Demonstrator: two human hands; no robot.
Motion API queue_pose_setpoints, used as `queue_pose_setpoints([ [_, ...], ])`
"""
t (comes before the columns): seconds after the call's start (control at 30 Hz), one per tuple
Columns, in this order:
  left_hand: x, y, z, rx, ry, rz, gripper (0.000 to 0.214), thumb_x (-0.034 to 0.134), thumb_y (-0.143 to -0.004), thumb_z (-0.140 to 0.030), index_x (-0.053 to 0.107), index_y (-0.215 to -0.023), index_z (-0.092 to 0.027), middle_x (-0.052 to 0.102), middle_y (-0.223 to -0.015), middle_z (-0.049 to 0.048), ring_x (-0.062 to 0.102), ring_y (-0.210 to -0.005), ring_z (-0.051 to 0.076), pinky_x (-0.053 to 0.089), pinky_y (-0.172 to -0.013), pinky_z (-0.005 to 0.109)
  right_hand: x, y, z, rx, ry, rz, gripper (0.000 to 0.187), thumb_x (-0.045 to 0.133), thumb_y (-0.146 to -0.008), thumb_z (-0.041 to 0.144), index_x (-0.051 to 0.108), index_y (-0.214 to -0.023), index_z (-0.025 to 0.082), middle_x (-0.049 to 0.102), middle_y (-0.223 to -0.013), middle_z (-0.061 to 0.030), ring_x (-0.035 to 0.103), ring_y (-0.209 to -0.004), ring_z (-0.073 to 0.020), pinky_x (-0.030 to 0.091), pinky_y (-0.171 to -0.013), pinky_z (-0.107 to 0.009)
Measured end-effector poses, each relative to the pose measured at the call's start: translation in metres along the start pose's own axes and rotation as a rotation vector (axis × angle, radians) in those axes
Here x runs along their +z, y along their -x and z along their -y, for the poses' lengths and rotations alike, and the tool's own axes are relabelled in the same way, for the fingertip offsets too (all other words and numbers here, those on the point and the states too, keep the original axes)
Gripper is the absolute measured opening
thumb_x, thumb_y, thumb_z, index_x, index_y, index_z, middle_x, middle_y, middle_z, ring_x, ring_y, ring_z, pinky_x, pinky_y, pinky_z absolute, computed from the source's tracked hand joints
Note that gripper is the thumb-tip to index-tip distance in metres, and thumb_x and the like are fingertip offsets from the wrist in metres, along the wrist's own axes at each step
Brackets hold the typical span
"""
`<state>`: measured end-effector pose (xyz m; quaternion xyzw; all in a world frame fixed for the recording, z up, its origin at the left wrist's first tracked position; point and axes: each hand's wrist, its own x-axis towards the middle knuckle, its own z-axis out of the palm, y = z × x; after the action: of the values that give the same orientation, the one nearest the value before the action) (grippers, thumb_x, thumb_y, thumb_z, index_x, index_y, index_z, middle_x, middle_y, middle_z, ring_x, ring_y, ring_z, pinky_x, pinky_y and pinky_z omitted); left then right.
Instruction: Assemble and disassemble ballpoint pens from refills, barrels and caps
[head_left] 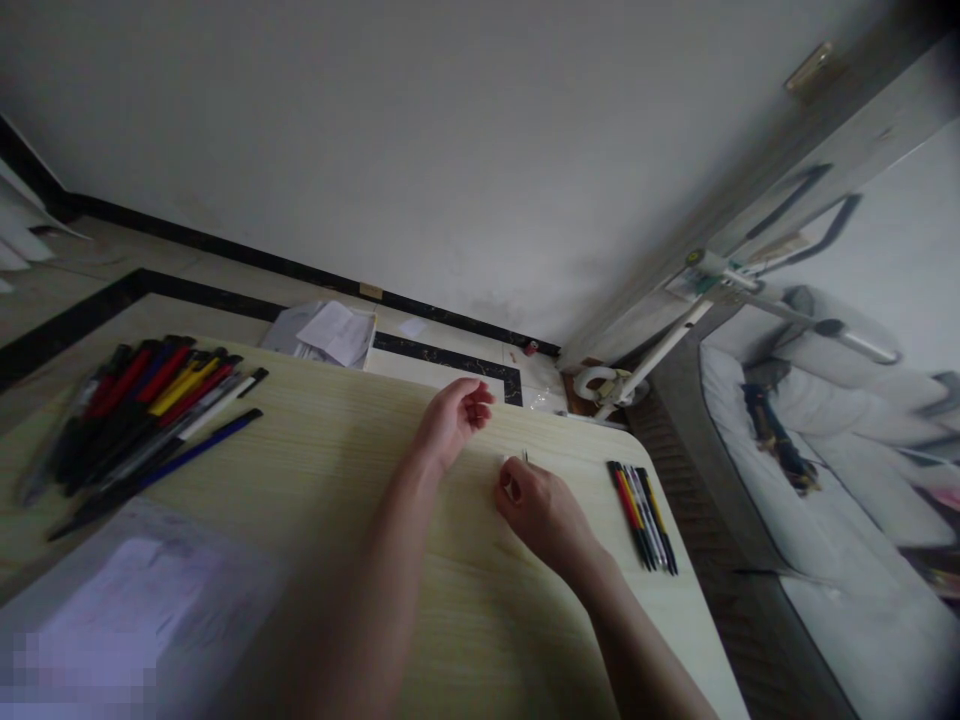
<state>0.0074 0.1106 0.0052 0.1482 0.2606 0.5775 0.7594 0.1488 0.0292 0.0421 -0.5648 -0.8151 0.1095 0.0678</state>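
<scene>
Your left hand lies near the far edge of the counter, and your right hand sits just to its right and nearer to you, with a small part between its fingers. The pile of pens is far to your left and the row of pens just right of your right hand. A sheet lies before the pile. Behind the counter, papers rest on the floor; the sofa stands to the right.
</scene>
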Motion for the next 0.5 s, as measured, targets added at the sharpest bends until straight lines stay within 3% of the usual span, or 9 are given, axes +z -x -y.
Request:
queue_pose_setpoints([
  [0.3,-0.001,0.0,0.001,0.013,-0.038,-0.004,0.021,0.06,-0.066,-0.033,0.057,-0.076,-0.014,0.058,-0.067,0.0022,0.052,-0.055,0.01,0.036,-0.05,0.023,-0.024,0.0,-0.022,0.091,-0.06,-0.13,0.011,0.048,-0.078,0.02,0.058,-0.077,0.02,0.059,-0.063,0.0007,0.053,-0.056,-0.0127,0.035,-0.057,-0.022],
  [0.5,-0.001,-0.001,0.002,0.02,-0.038,-0.019,0.021,0.06,-0.066,-0.033,0.057,-0.076,-0.014,0.059,-0.068,0.0025,0.052,-0.055,0.01,0.037,-0.05,0.022,-0.023,0.004,-0.024,0.1,-0.05,-0.145,0.011,0.049,-0.076,0.022,0.06,-0.073,0.021,0.057,-0.055,0.0019,0.051,-0.05,-0.0122,0.034,-0.052,-0.022],
])
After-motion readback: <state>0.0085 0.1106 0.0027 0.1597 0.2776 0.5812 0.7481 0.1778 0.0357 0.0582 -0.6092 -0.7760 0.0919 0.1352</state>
